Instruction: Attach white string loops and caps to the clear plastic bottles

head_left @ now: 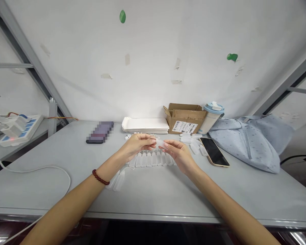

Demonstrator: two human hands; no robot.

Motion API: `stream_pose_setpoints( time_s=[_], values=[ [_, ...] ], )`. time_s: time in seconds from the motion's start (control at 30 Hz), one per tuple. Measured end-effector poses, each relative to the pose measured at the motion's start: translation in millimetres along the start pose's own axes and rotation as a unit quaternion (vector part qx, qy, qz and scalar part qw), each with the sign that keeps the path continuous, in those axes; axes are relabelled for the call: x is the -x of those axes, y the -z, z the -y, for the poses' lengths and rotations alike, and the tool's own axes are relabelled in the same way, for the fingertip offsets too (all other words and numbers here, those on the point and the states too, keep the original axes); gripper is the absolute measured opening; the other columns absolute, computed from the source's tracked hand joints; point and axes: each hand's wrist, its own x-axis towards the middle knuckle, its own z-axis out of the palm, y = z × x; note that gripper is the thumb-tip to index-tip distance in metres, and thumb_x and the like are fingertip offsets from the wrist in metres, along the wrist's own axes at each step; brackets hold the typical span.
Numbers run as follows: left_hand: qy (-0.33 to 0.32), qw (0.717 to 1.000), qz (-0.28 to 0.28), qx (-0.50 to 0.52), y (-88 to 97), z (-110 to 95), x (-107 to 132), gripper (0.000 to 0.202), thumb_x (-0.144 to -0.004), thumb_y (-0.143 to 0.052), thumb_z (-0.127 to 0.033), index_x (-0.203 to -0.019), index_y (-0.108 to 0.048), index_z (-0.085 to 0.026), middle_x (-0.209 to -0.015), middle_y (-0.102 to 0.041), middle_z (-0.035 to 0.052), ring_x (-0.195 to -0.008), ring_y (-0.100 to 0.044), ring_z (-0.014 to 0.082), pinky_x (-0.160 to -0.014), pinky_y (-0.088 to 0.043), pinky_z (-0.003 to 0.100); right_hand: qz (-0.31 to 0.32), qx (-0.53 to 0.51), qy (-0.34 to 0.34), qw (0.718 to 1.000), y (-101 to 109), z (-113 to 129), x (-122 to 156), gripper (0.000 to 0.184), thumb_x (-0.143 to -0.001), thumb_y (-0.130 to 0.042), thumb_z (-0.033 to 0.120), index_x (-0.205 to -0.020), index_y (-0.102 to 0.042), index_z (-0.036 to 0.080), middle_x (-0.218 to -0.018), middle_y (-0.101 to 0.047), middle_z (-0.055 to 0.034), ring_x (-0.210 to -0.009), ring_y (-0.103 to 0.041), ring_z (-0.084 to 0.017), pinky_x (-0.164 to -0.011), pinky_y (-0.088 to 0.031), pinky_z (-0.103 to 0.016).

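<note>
At frame centre, the left hand (140, 145) and right hand (179, 153) pinch a translucent piece (160, 143) above a row of similar pieces (153, 159).

- Held piece (160, 143): a small, translucent whitish piece, pinched between the fingertips of the left hand (137, 147) and right hand (180, 153), raised above the table (168, 197); its exact outline is partly covered by the fingers.
- Row of pieces (153, 159): similar whitish, elongated pieces with rounded ends, lying side by side just below the hands, long sides toward one another; the right hand hides part of the row.
- Left-hand bunch (118, 180): a few long whitish pieces lying aslant near the left wrist, partly covered by it.
- Loose pieces (194, 148): several rounded whitish ones scattered beyond the right hand, some touching.
</note>
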Motion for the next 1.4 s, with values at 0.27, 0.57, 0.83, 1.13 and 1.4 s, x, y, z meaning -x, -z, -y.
stream_pose_setpoints(
  time_s=[0.27, 0.57, 0.83, 1.13, 1.4],
  values=[
    [-0.009, 0.999, 0.013, -0.035, 1.8, -0.1, -0.4, 0.023, -0.066, -0.076, -0.032, -0.078, -0.070, -0.013, -0.084, -0.066, 0.0071, -0.085, -0.060, 0.0182, -0.078, -0.047, 0.032, 0.006, 0.015, -0.002, 1.000, 0.1, -2.3, 1.6, 0.024, -0.064, -0.076, 0.033, -0.081, -0.069, 0.017, -0.083, -0.068, -0.0032, -0.086, -0.066, -0.021, -0.079, -0.048, -0.033],
    [-0.016, 0.995, 0.013, -0.094, 0.0, 0.2, 0.1, 0.025, -0.067, -0.074, -0.034, -0.083, -0.071, -0.015, -0.081, -0.067, 0.0066, -0.075, -0.060, 0.0159, -0.073, -0.046, 0.031, 0.019, 0.125, 0.031, 0.992, -2.8, -1.7, 3.2, 0.028, -0.070, -0.070, 0.039, -0.086, -0.063, 0.018, -0.079, -0.068, -0.0032, -0.075, -0.066, -0.019, -0.075, -0.050, -0.035],
    [-0.001, 0.987, 0.035, -0.156, -3.9, -0.3, 2.8, 0.028, -0.070, -0.067, -0.041, -0.066, -0.067, -0.014, -0.070, -0.065, 0.0048, -0.064, -0.056, 0.0128, -0.061, -0.044, 0.026, 0.031, 0.438, 0.280, 0.854, -0.7, -13.1, 6.8, 0.020, -0.083, -0.056, 0.030, -0.101, -0.058, 0.021, -0.095, -0.065, -0.0083, -0.084, -0.062, -0.020, -0.071, -0.049, -0.032],
    [0.025, 0.985, 0.030, -0.169, -5.6, -0.8, 3.1, 0.040, -0.072, -0.062, -0.052, -0.065, -0.065, -0.013, -0.063, -0.063, 0.0046, -0.059, -0.056, 0.0129, -0.056, -0.043, 0.025, 0.050, 0.564, 0.301, 0.767, 1.1, -16.8, 9.2, 0.027, -0.090, -0.044, 0.031, -0.115, -0.053, 0.022, -0.098, -0.068, -0.0095, -0.085, -0.064, -0.022, -0.069, -0.048, -0.031],
    [0.015, 0.992, 0.041, -0.115, -7.2, -10.4, 7.9, 0.059, -0.080, -0.044, -0.064, -0.071, -0.067, -0.010, -0.071, -0.065, 0.0097, -0.064, -0.059, 0.0153, -0.059, -0.045, 0.026, 0.017, 0.464, 0.174, 0.868, -5.7, -7.2, 12.7, 0.027, -0.086, -0.049, 0.041, -0.104, -0.055, 0.021, -0.069, -0.064, -0.0003, -0.057, -0.057, -0.015, -0.053, -0.039, -0.025]
  ],
)
